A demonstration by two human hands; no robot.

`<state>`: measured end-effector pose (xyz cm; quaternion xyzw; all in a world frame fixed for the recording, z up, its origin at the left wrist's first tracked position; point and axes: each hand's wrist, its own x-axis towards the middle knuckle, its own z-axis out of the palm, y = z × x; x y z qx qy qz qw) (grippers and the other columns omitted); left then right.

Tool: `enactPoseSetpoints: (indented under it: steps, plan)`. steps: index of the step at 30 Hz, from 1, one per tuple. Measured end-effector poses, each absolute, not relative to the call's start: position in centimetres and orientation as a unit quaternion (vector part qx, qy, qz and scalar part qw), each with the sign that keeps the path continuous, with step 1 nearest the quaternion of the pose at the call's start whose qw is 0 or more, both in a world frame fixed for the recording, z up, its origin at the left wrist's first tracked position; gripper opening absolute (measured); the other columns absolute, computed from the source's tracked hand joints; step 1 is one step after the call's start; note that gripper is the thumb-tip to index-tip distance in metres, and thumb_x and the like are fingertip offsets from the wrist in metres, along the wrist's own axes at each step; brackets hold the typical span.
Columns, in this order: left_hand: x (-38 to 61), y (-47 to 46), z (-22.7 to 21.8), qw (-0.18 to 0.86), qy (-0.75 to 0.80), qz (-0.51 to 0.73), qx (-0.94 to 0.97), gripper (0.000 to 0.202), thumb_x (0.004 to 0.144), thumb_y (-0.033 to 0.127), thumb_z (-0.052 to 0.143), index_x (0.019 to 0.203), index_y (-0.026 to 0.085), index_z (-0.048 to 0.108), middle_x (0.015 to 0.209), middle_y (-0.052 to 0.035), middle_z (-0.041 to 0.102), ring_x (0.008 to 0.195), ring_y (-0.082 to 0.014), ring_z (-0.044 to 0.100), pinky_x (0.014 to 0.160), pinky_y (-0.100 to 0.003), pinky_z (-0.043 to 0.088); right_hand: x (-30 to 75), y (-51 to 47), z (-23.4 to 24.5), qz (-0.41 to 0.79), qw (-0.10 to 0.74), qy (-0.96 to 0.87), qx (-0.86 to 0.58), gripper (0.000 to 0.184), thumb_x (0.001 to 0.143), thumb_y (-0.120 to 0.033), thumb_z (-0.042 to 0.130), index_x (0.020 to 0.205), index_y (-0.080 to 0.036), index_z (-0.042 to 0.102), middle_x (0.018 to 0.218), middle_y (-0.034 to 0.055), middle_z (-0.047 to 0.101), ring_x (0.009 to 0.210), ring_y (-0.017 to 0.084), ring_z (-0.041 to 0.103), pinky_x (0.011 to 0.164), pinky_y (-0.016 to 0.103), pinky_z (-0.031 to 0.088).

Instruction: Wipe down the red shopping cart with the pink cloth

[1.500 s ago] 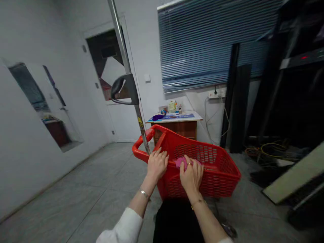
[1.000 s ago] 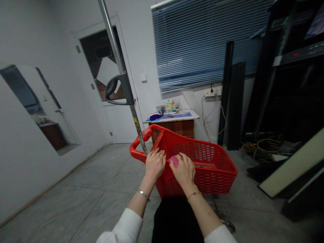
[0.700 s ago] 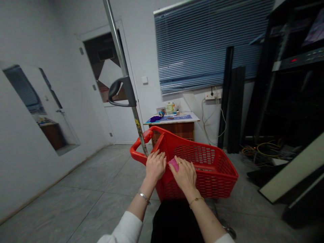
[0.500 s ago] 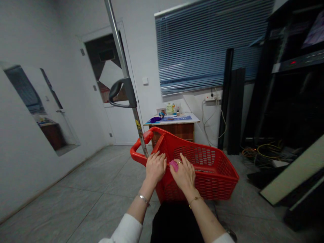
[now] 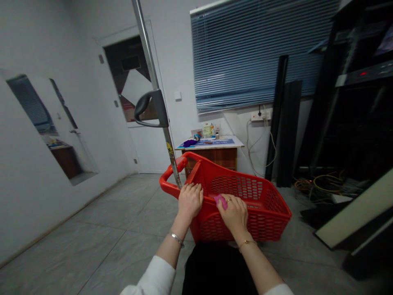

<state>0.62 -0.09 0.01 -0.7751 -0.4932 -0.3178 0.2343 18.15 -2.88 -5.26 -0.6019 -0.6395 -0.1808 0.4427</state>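
A red plastic shopping basket (image 5: pixel 224 169) with slotted walls and a looped handle stands in front of me. My left hand (image 5: pixel 190 200) is closed over its near rim, close to the handle end. Farther right along the same rim, my right hand (image 5: pixel 234 214) grips a crumpled pink cloth (image 5: pixel 221 201), pressing it on the edge. A metal pole (image 5: pixel 144 39) with a grey loop grip (image 5: pixel 152 108) rises by the basket's handle; its lower end is hidden.
Behind the basket, a small cabinet (image 5: pixel 211 159) carries a purple cloth (image 5: pixel 190 143) and small bottles. White cables hang from a power strip (image 5: pixel 260 115). Dark panels (image 5: pixel 288 135), a black rack and coiled cables (image 5: pixel 328 182) stand at right; a mirror (image 5: pixel 52 127) is at left.
My right hand has slid right along the rim with the pink cloth, its fingers now more curled. My left hand stays on the rim. The view has shifted slightly.
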Motion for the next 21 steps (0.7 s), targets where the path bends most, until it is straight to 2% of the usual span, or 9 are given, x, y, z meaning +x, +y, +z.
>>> enactPoseSetpoints:
  steps: [4,9,14,21]
  plan:
    - [1.0,-0.2,0.1,0.225,-0.491,-0.33,-0.774,0.028,0.096,0.024,0.046,0.112,0.02,0.069,0.111,-0.007,0.073,0.11,-0.0259,0.063,0.099,-0.044,0.042,19.0,-2.9,-5.9,-0.194,0.441,-0.619,-0.62,0.028,0.093,-0.037,0.047,0.101,-0.021,0.069,0.095,0.0045,0.069,0.088,0.019,0.054,0.086,0.033,0.033]
    - [1.3,-0.2,0.0,0.219,-0.494,-0.348,-0.766,0.03,0.097,0.024,0.044,0.109,0.021,0.071,0.108,-0.0073,0.074,0.109,-0.0259,0.064,0.098,-0.045,0.042,16.9,-2.8,-5.4,-0.207,0.445,-0.601,-0.63,0.038,0.092,-0.048,0.048,0.106,-0.019,0.068,0.098,0.0081,0.068,0.093,0.022,0.053,0.092,0.038,0.032]
    - [1.0,-0.2,-0.1,0.229,-0.504,-0.336,-0.762,0.031,0.097,0.025,0.043,0.112,0.02,0.07,0.109,-0.0084,0.074,0.108,-0.0268,0.064,0.098,-0.046,0.043,17.1,-2.8,-5.7,-0.207,0.436,-0.629,-0.61,0.03,0.094,-0.037,0.046,0.107,-0.021,0.068,0.101,0.0058,0.068,0.096,0.02,0.053,0.094,0.036,0.032]
    - [1.1,0.1,-0.5,0.24,-0.492,-0.347,-0.761,0.031,0.098,0.027,0.045,0.119,0.021,0.066,0.117,-0.0064,0.071,0.118,-0.0256,0.059,0.105,-0.045,0.039,23.2,-2.5,-7.9,-0.239,0.45,-0.621,-0.596,0.026,0.092,-0.036,0.05,0.098,-0.021,0.07,0.097,0.0057,0.069,0.093,0.02,0.054,0.091,0.035,0.033]
